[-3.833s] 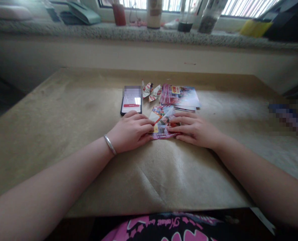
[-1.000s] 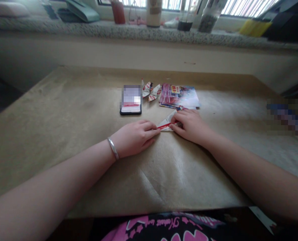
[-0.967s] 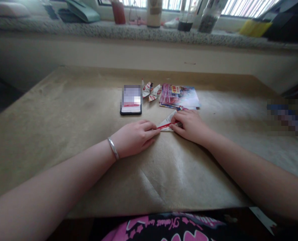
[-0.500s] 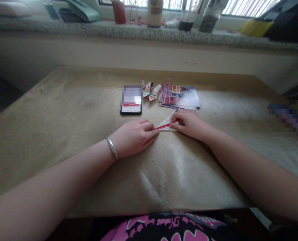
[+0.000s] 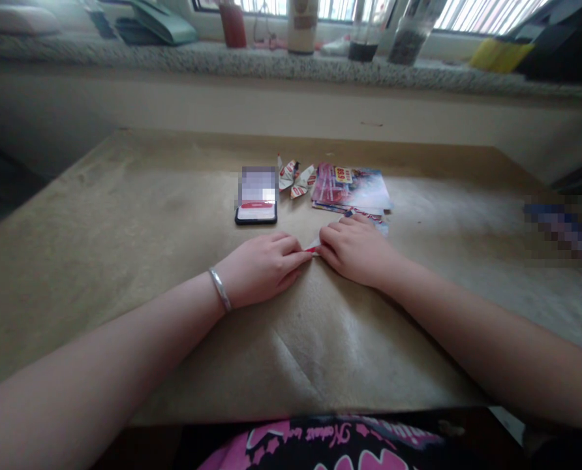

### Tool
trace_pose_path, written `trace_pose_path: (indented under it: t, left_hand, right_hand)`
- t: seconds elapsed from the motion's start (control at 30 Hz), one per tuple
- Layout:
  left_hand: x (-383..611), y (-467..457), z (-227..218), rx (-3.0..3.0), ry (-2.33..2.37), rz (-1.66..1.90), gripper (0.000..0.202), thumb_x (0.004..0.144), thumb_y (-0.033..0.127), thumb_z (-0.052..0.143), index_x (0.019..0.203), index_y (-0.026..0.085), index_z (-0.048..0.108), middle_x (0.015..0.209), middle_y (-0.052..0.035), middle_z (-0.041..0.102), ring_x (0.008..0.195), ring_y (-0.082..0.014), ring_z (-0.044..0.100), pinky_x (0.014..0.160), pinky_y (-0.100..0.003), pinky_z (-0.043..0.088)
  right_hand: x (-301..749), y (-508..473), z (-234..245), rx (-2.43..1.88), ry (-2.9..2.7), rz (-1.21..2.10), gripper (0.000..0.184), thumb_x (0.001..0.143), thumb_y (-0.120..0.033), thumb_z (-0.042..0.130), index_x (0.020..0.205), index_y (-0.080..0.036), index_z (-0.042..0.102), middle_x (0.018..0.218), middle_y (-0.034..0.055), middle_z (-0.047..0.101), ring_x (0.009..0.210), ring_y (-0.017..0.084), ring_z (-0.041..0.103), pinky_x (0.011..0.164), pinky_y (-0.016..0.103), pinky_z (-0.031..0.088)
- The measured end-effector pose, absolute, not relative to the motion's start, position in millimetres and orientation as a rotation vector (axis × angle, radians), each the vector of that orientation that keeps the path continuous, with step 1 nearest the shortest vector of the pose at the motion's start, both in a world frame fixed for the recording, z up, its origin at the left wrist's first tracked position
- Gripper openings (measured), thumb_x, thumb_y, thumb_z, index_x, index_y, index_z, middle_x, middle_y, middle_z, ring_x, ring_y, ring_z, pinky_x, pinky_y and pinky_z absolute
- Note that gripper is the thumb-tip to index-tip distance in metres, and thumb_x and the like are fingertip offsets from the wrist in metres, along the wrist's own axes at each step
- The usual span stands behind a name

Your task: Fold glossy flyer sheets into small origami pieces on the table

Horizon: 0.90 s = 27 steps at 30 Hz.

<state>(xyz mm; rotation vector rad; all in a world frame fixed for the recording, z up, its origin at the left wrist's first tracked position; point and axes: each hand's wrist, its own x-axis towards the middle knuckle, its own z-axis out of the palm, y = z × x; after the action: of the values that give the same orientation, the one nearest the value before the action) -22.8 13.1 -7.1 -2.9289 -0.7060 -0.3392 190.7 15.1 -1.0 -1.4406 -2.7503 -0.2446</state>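
Note:
A small piece of folded paper (image 5: 313,248), white with a red strip, lies on the table between my hands. At its left tip, the closed fingers of my left hand (image 5: 266,269) hold it down. My right hand (image 5: 357,251), fingers curled together, presses on the paper close to the left fingertips and hides most of it. Beyond my right knuckles, a bluish printed part (image 5: 383,227) shows; whether it belongs to the same paper I cannot tell.
A phone (image 5: 256,214) lies beyond my left hand. Beside it sit folded paper figures (image 5: 301,184) and a stack of printed flyers (image 5: 357,186). A blurred-out item (image 5: 565,228) lies at the far right. Bottles and jars (image 5: 303,26) line the stone windowsill (image 5: 252,62).
My right hand has slid left along the paper toward my left fingertips, covering more of the red strip. The left hand has stayed in place.

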Motion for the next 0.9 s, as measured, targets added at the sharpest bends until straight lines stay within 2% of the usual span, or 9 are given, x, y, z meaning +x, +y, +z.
trace_pose_path:
  t: [0.13, 0.33, 0.9]
  left_hand:
    - [-24, 15, -9, -2.946, -0.696, -0.346, 0.033, 0.092, 0.022, 0.044, 0.118, 0.015, 0.062, 0.097, -0.01, 0.064, 0.088, -0.0187, 0.057, 0.079, -0.032, 0.052]
    - [-26, 17, -13, -2.953, -0.673, -0.418, 0.031, 0.093, 0.022, 0.043, 0.115, 0.015, 0.065, 0.094, -0.0092, 0.064, 0.082, -0.016, 0.056, 0.076, -0.029, 0.051]
    - [-25, 17, -14, -2.917, -0.68, -0.432, 0.03, 0.094, 0.024, 0.042, 0.107, 0.016, 0.067, 0.09, -0.0089, 0.063, 0.079, -0.0159, 0.056, 0.072, -0.029, 0.049]
  right_hand:
    - [192, 24, -7, -1.457, -2.712, -0.035, 0.025, 0.092, -0.033, 0.043, 0.086, -0.017, 0.061, 0.091, 0.009, 0.069, 0.085, 0.023, 0.06, 0.075, 0.033, 0.033]
    - [196, 33, -15, -1.471, -2.563, 0.197, 0.021, 0.084, -0.036, 0.055, 0.079, -0.018, 0.064, 0.079, 0.0057, 0.069, 0.075, 0.02, 0.06, 0.069, 0.029, 0.036]
    - [192, 32, -13, -1.541, -2.552, 0.204, 0.024, 0.085, -0.037, 0.053, 0.078, -0.019, 0.067, 0.081, 0.006, 0.071, 0.079, 0.021, 0.062, 0.077, 0.034, 0.034]
